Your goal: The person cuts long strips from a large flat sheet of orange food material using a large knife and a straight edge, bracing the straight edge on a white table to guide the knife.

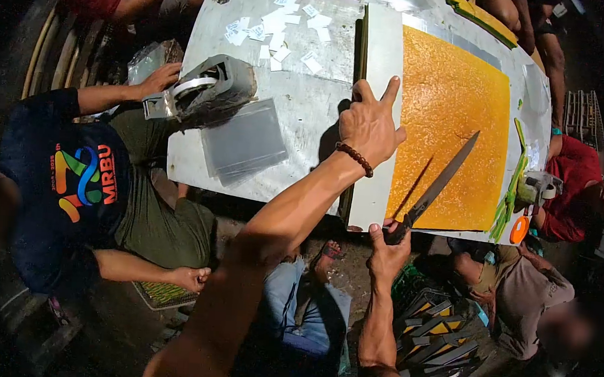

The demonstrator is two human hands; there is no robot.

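Note:
A large orange-yellow sheet [453, 129] lies on the metal table. Along its left edge runs a long pale straight board [383, 47]. My left hand [371, 123] presses on this board with its fingers spread, a beaded bracelet at the wrist. At the table's front edge my right hand [388, 254] is wrapped round the dark handle of a long knife [446, 177]. The blade points up and to the right over the sheet, its shadow beside it. My right thumb is near the board's lower end.
Left on the table are a tape dispenser [214, 91], clear plastic sleeves [246, 142] and scattered white labels [278, 29]. Green strips [512, 182], another dispenser [537, 187] and an orange ring [520, 230] lie right. People sit around; a crate of dark-yellow pieces [438, 338] stands below.

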